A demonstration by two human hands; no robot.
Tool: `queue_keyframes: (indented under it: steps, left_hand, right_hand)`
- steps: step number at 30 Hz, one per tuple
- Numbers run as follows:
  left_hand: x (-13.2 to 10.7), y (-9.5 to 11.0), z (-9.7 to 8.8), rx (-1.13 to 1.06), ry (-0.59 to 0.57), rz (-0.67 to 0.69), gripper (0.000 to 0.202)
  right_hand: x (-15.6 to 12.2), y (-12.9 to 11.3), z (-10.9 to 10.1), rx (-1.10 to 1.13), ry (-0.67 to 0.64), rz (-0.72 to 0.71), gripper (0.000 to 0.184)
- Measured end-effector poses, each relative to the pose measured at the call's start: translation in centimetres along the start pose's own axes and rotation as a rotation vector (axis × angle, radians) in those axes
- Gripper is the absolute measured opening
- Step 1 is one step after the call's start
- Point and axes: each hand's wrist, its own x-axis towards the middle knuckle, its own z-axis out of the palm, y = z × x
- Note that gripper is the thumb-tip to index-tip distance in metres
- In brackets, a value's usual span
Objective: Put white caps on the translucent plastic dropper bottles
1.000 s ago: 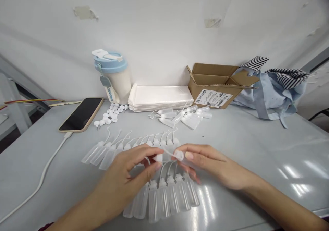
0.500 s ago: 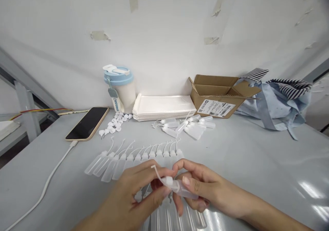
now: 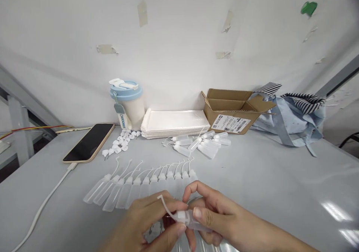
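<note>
Between my two hands lies a small translucent plastic squeeze bottle [image 3: 198, 224], tilted, with a white cap [image 3: 181, 216] and a thin curved spout pointing up to the left. My left hand [image 3: 153, 220] pinches the cap between thumb and fingers. Thumb and fingers of my right hand [image 3: 215, 218] are closed around the bottle's body. Just beyond my hands, a row of similar capped bottles [image 3: 114, 196] with thin bent spouts lies on the grey table [image 3: 269, 184]. More clear bottles [image 3: 182, 242] lie partly hidden beneath my hands.
Farther back are a loose pile of capped bottles [image 3: 209, 147], small white caps [image 3: 120, 141] and a stack of white trays [image 3: 175, 123]. A phone [image 3: 89, 143] on a cable, a blue-lidded cup [image 3: 130, 106], an open cardboard box [image 3: 230, 113] and a light blue bag [image 3: 288, 121] stand around them.
The view has shifted, so the scene sits slightly lower and more to the left. Both hands keep their grip on the same bottle and cap.
</note>
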Motion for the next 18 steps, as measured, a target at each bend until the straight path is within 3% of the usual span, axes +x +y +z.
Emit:
queue_keyframes:
  steps: [6,10,12,14,18]
  left_hand:
    - [0.1,0.0,0.0,-0.043,0.025,-0.112,0.010]
    - [0.0,-0.3,0.1,-0.128,0.078,-0.159,0.015]
    - [-0.2,-0.7,0.3,-0.115,0.110,-0.114,0.014]
    - [-0.4,-1.2,0.6,-0.033,0.141,0.004,0.018]
    - [-0.8,-2.2,1.1,0.151,0.148,0.260,0.036]
  right_hand:
    - [-0.1,-0.4,0.5,-0.116,0.067,-0.048,0.041]
    - [-0.3,-0.6,0.7,-0.600,0.321,-0.254,0.020]
    - [-0.5,-0.5,0.8,-0.813,0.419,-0.414,0.016]
    - [-0.6,-0.3,0.8,-0.859,0.443,-0.473,0.018]
    - [-0.3,0.3,0.5,-0.561,0.379,-0.263,0.027]
